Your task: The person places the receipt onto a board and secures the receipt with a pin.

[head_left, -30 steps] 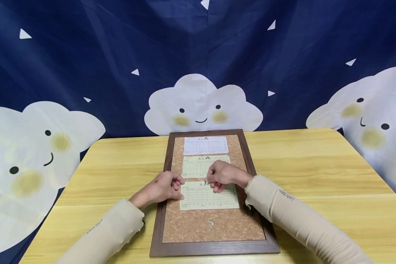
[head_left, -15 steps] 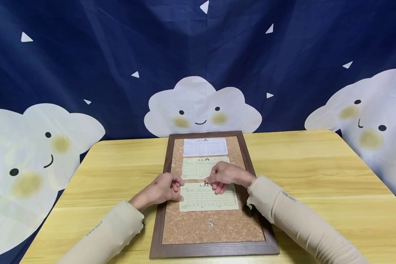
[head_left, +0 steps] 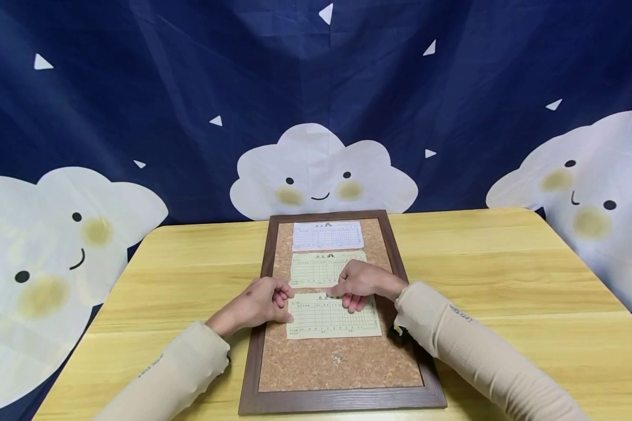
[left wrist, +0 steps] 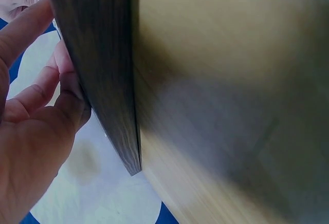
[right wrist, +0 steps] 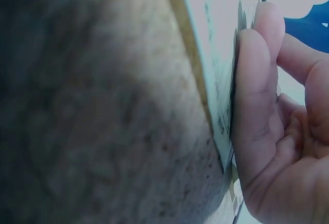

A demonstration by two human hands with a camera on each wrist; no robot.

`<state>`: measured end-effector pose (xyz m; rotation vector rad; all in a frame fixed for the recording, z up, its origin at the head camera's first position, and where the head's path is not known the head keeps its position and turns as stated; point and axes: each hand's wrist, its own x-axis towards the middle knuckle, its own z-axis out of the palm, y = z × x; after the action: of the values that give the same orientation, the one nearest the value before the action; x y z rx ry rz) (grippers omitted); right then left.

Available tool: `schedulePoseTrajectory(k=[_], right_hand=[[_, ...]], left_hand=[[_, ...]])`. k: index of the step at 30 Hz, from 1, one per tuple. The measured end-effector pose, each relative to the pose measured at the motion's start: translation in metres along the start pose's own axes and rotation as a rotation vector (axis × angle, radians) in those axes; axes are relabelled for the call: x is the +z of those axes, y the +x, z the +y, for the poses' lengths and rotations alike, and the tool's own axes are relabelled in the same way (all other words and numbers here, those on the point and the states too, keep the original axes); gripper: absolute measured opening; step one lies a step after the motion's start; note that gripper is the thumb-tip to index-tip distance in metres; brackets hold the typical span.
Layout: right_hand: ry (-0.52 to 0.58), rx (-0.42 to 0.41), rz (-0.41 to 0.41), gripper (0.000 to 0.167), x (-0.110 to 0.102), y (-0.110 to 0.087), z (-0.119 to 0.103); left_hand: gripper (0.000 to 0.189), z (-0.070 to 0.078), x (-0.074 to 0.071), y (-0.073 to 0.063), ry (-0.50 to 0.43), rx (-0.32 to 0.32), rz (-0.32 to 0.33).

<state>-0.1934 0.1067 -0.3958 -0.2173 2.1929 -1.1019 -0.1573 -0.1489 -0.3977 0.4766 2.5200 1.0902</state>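
Note:
The lowest pale yellow printed form [head_left: 316, 318] lies flat on a cork board [head_left: 289, 368] in a dark wooden frame [head_left: 342, 399]. My left hand [head_left: 258, 301] rests at its left edge, index finger and thumb spread apart on the paper. The right hand [head_left: 360, 280] presses with a fingertip at a small metallic thumbtack [head_left: 327, 295], mostly hidden, on the form's top edge. In the right wrist view the lower fingers of the right hand [right wrist: 277, 126] lie along the paper. The left wrist view shows the left hand [left wrist: 41, 116] bent over the frame's side.
Above are a second yellow form [head_left: 311, 270] and a white form [head_left: 316, 237], each with a tack at its top. A small silvery patch [head_left: 337, 358] shows on the cork lower down. The board lies on a wooden table [head_left: 505, 275] before a blue cloud-patterned curtain [head_left: 189, 70].
The right fingertips have gone from pinching the tack to pressing down over it, covering most of it. The left hand has stayed at the form's left edge.

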Motion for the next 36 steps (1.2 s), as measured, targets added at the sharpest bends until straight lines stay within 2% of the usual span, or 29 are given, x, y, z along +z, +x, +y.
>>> schedulePoseTrajectory(k=[24,36], right_hand=[[0.009,0.031,0.025,0.035,0.0015,-0.0005,-0.0029],[-0.038,0.03,0.039,0.036,0.0047,-0.0025,-0.0058]], left_hand=[[0.034,0.0001,-0.0004,-0.0002,0.004,0.011,0.0],[0.033,0.0018,-0.0001,0.0001,-0.006,-0.028,-0.005]])
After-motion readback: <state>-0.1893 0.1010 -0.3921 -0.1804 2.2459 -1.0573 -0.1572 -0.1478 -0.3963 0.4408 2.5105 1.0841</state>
